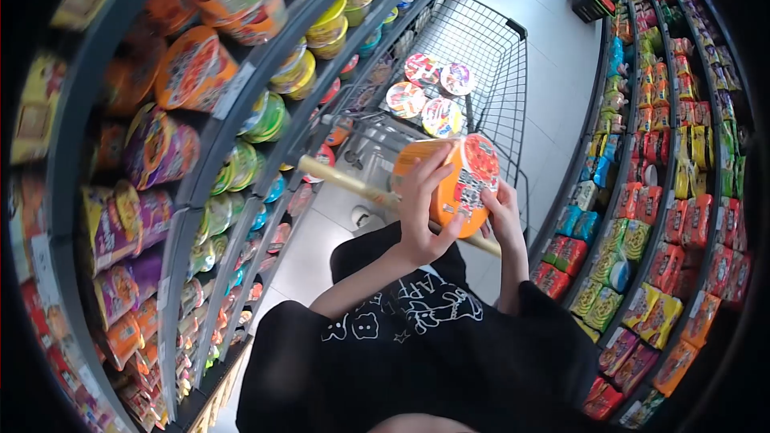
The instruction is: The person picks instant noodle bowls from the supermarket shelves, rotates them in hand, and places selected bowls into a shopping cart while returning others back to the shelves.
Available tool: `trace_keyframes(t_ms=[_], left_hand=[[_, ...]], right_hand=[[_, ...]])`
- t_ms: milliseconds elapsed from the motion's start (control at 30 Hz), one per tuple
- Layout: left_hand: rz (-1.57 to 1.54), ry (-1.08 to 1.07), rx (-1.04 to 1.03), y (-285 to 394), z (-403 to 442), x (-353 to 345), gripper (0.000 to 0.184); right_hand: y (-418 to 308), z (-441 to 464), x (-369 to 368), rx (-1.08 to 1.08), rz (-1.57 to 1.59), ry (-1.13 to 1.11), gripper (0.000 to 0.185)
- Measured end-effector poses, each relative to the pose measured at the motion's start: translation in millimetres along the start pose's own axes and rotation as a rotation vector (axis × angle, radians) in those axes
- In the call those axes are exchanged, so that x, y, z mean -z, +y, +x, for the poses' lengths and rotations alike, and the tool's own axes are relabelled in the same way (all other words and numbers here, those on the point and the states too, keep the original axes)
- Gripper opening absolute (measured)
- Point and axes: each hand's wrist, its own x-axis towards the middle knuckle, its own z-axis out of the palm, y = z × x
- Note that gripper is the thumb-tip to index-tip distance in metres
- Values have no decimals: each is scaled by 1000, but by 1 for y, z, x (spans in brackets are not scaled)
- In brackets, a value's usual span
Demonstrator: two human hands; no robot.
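An orange noodle tub (453, 207) with a red picture on its lid is held up in front of my chest. My left hand (420, 200) is wrapped round its near left side. On the other side, my right hand (503, 210) grips its right edge with thumb and fingers. Just beyond the tub stands a wire shopping cart (505, 80). Several round cups lie in it, among them a red and white one (406, 99) and a purple and white one (457, 78). The cart's pale yellow handle (341, 179) runs below the tub and my hands.
Shelves (200, 152) full of cup noodles and bags rise close on the left. On the right, more shelves (589, 184) hold coloured noodle packets. A person with a dark basket (592, 0) is at the far end of the aisle.
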Motion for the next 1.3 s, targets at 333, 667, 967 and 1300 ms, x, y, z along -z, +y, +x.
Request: trace_keyframes(t_ms=[333,667,967,1300], left_hand=[[916,-848,149,-100,2,-67,26],[994,-772,119,-98,6,-72,9],[890,-897,135,-101,17,-75,7],[936,-940,7,-103,3,-83,13]], right_hand=[[-4,181,155,-62,-169,262,26],[162,453,200,-86,197,602,28],[181,575,171,94,344,464,36],[230,592,156,-400,402,160,51]])
